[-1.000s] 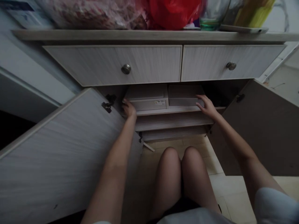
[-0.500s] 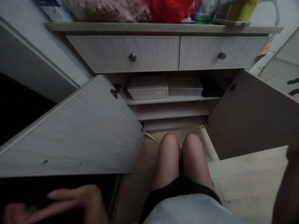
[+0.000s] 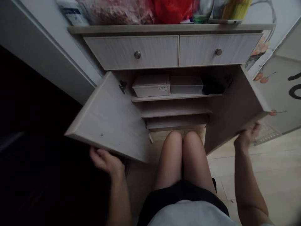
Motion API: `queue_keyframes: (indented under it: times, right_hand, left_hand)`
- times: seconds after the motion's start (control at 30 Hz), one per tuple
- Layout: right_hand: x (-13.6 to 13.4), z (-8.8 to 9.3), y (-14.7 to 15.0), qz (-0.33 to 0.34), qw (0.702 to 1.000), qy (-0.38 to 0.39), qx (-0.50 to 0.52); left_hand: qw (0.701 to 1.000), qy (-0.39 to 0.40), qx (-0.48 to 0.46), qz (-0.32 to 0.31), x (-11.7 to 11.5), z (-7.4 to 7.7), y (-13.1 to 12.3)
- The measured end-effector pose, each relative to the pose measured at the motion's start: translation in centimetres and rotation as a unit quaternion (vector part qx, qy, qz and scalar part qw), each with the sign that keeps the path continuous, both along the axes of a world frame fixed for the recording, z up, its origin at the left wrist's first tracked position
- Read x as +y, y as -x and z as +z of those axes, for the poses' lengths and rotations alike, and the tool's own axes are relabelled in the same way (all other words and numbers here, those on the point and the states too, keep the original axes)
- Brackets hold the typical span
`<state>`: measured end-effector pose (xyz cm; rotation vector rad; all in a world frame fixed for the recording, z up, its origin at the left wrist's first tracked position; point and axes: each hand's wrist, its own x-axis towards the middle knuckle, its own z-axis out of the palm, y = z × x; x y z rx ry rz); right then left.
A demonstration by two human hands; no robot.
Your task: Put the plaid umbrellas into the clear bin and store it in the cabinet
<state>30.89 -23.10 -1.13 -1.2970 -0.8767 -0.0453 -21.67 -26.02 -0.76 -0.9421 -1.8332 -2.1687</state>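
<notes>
A low cabinet stands before me with two doors partly swung out. My left hand (image 3: 107, 161) is at the outer edge of the left cabinet door (image 3: 113, 122), thumb by the edge and some fingers hidden behind the panel. At the free edge of the right cabinet door (image 3: 235, 110), my right hand (image 3: 246, 138) is curled, with fingers partly out of sight on the outer side. Between the doors, a white storage box (image 3: 151, 86) and a translucent bin (image 3: 186, 84) sit on the upper shelf, beside a dark item (image 3: 213, 84).
Two drawers with round knobs (image 3: 137, 55) lie above the doors. On the cabinet top (image 3: 169, 29) are a red bag (image 3: 172, 11), a filled clear bag (image 3: 117, 12), a white bottle (image 3: 75, 14) and a glass (image 3: 202, 14). My knees (image 3: 183, 141) are between the doors.
Both doors have swung inward, narrowing the opening. My left hand has come up to the left door's edge. My right hand has moved inward with the right door.
</notes>
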Motion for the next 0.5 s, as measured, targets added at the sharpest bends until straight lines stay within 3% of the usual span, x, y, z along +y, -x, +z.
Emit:
queue_keyframes:
  times: [0.07,0.17,0.33,0.5]
  right_hand:
    - [1.0,0.7,3.8,0.0,1.0,-0.001,-0.002]
    - [3.5,2.2,8.3,0.112,0.991,0.036,-0.064]
    - [9.6,4.2,12.8,0.186,0.968,0.084,-0.145]
    - [14.7,4.9,15.4,0.208,0.956,0.147,-0.146]
  left_hand:
    - [0.999,0.007,0.027,-0.029,0.7,-1.0,-1.7]
    - [0.987,0.045,0.093,-0.121,2.8,-1.0,-5.0]
    - [0.935,0.101,0.176,-0.291,9.1,1.5,-11.6]
    - [0.906,0.178,0.206,-0.323,16.2,3.4,-17.3]
